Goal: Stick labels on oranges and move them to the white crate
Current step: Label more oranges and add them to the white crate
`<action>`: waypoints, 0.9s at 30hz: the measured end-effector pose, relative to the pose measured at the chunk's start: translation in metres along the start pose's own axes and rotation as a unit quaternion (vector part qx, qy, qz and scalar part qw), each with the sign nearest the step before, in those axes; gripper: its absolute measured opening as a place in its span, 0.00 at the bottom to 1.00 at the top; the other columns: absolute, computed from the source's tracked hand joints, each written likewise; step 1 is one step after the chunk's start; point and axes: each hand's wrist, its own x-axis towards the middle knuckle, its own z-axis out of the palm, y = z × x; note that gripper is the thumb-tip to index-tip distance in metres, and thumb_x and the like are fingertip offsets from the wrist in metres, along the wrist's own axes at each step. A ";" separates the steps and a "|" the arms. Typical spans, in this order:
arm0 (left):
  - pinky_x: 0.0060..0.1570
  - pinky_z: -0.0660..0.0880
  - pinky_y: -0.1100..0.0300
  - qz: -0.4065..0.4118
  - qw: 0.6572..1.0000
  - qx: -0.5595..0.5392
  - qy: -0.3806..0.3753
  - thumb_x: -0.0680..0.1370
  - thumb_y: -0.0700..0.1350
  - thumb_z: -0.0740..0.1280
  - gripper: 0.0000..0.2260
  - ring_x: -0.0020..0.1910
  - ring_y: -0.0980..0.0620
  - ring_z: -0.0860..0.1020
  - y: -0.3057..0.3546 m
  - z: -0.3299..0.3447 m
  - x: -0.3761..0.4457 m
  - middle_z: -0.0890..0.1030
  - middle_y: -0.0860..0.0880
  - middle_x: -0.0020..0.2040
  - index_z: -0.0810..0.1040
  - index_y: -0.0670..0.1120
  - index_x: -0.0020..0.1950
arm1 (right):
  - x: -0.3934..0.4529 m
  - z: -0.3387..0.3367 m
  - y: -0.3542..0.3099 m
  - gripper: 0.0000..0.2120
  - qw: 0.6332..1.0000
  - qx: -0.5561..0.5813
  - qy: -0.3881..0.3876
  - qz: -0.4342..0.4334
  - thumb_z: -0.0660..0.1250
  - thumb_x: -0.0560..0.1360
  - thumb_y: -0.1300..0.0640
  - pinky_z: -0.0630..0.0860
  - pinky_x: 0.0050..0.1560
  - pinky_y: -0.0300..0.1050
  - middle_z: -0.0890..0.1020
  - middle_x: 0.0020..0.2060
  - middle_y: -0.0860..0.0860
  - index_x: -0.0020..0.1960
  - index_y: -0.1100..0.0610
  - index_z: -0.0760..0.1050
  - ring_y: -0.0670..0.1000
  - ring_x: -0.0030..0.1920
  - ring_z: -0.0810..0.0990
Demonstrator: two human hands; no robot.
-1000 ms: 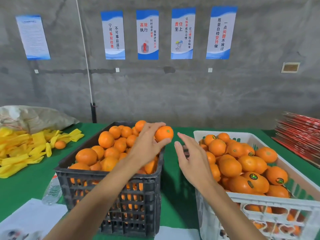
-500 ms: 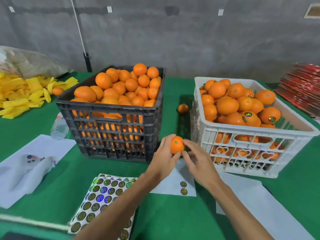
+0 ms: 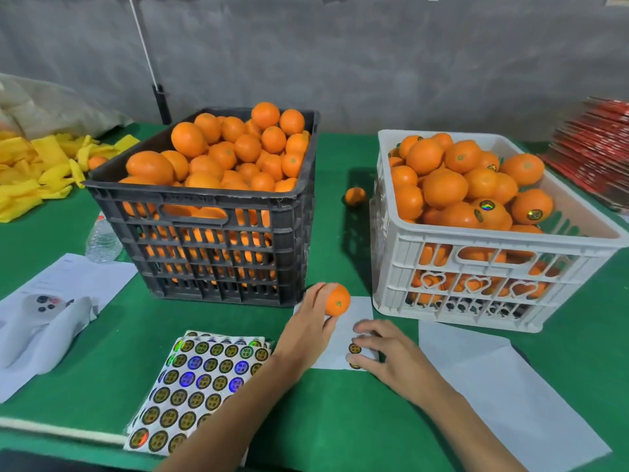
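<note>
While the small firm orange [image 3: 337,299] is gripped round its sides by the left hand [image 3: 311,323], a thin, floppy label [image 3: 354,348] gets pinched at its edge by the right hand [image 3: 384,352] — probably light, easy stuff.

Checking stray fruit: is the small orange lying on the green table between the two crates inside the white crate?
No: the small loose orange lies on the green tablecloth, outside the white plastic crate.

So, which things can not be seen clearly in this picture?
Head view:
- Print on the label under the right hand: too small, partly covered by fingers.
- Far side of the held orange: hidden by the left hand.
- Sticker sheet: near edge covered by the left forearm.
</note>
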 end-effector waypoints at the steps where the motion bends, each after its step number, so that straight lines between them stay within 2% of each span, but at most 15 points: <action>1: 0.53 0.78 0.49 0.001 1.000 -0.002 0.003 0.82 0.44 0.65 0.24 0.59 0.44 0.78 -0.001 0.001 0.000 0.62 0.54 0.74 0.62 0.54 0.76 | 0.000 0.000 -0.001 0.22 1.000 -0.003 0.005 -0.006 0.69 0.76 0.40 0.70 0.64 0.36 0.77 0.61 0.41 0.60 0.55 0.84 0.41 0.61 0.72; 5: 0.48 0.73 0.59 0.015 0.999 -0.022 0.017 0.81 0.45 0.68 0.24 0.55 0.47 0.79 -0.003 0.002 0.001 0.65 0.54 0.72 0.63 0.54 0.73 | 0.000 0.002 -0.002 0.17 1.000 0.011 0.029 -0.004 0.71 0.76 0.42 0.72 0.59 0.38 0.77 0.55 0.39 0.57 0.53 0.85 0.42 0.57 0.74; 10: 0.55 0.77 0.54 0.007 0.999 -0.051 0.016 0.79 0.55 0.71 0.26 0.58 0.50 0.77 -0.004 0.003 -0.002 0.68 0.54 0.70 0.61 0.55 0.71 | 0.001 0.007 -0.004 0.11 0.993 0.085 0.065 0.048 0.74 0.75 0.43 0.71 0.58 0.35 0.78 0.50 0.37 0.50 0.49 0.86 0.43 0.57 0.76; 14: 0.58 0.73 0.60 -0.009 0.998 -0.055 0.011 0.79 0.56 0.71 0.29 0.61 0.50 0.77 -0.007 0.004 -0.002 0.71 0.50 0.69 0.59 0.53 0.73 | 0.001 0.010 -0.008 0.07 0.988 0.114 0.074 0.070 0.76 0.74 0.47 0.74 0.56 0.39 0.78 0.49 0.38 0.48 0.49 0.84 0.43 0.55 0.77; 17: 0.58 0.75 0.56 0.006 0.999 -0.049 0.007 0.79 0.56 0.70 0.29 0.60 0.51 0.76 -0.008 0.004 -0.001 0.68 0.51 0.70 0.58 0.56 0.74 | 0.000 0.012 -0.012 0.06 0.988 0.109 0.077 0.082 0.75 0.74 0.49 0.74 0.55 0.41 0.78 0.48 0.38 0.48 0.50 0.84 0.42 0.55 0.76; 19: 0.57 0.76 0.54 0.024 0.999 -0.035 0.008 0.80 0.55 0.69 0.25 0.60 0.49 0.77 -0.008 0.004 -0.001 0.66 0.53 0.72 0.62 0.55 0.74 | -0.002 0.012 -0.013 0.10 0.992 0.069 0.082 0.066 0.74 0.75 0.46 0.72 0.55 0.38 0.77 0.49 0.37 0.51 0.51 0.84 0.40 0.55 0.74; 21: 0.59 0.76 0.51 0.024 1.000 -0.017 0.005 0.81 0.55 0.68 0.23 0.62 0.48 0.76 -0.010 0.005 0.000 0.63 0.53 0.74 0.66 0.55 0.74 | -0.005 0.012 -0.015 0.17 0.995 0.002 0.085 0.045 0.71 0.76 0.41 0.71 0.57 0.36 0.76 0.52 0.38 0.57 0.52 0.83 0.40 0.55 0.73; 23: 0.60 0.76 0.48 0.016 1.000 -0.016 0.001 0.81 0.55 0.68 0.22 0.64 0.48 0.75 -0.012 0.006 0.001 0.61 0.55 0.76 0.66 0.56 0.74 | -0.007 0.014 -0.018 0.23 0.992 -0.071 0.090 0.042 0.69 0.76 0.38 0.74 0.57 0.40 0.77 0.56 0.42 0.61 0.54 0.82 0.45 0.56 0.74; 27: 0.58 0.76 0.49 0.022 0.999 -0.031 0.011 0.81 0.55 0.68 0.21 0.64 0.48 0.76 -0.015 0.009 0.001 0.60 0.57 0.77 0.66 0.57 0.72 | -0.005 0.016 -0.023 0.16 0.980 -0.139 0.142 0.023 0.74 0.75 0.44 0.80 0.46 0.48 0.81 0.51 0.47 0.49 0.57 0.86 0.51 0.48 0.79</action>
